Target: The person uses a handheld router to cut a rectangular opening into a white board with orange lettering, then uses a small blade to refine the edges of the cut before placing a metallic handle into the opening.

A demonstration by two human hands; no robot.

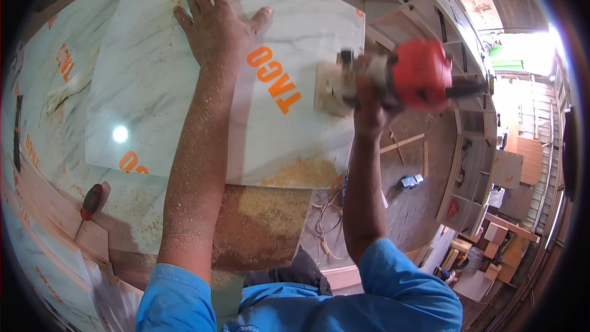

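Observation:
My left hand [218,31] rests with spread fingers on a white, marble-patterned panel [157,55] printed with orange lettering. At the panel's right edge, my right hand [372,101] grips a red power trimmer [421,71], whose base [329,89] sits at that edge; the tool is slightly blurred. Sawdust [292,172] is scattered along the panel's lower edge and over my left forearm. The panel lies on another similar sheet [52,123], with a brown board [252,227] showing below it.
A red-and-black screwdriver [92,203] lies at left beside stacked boards [40,258]. A grey cabinet frame [467,147] runs along the right, with cables [326,233] and a small blue-and-silver tool [410,180] on the floor. Offcuts [510,249] are piled at far right.

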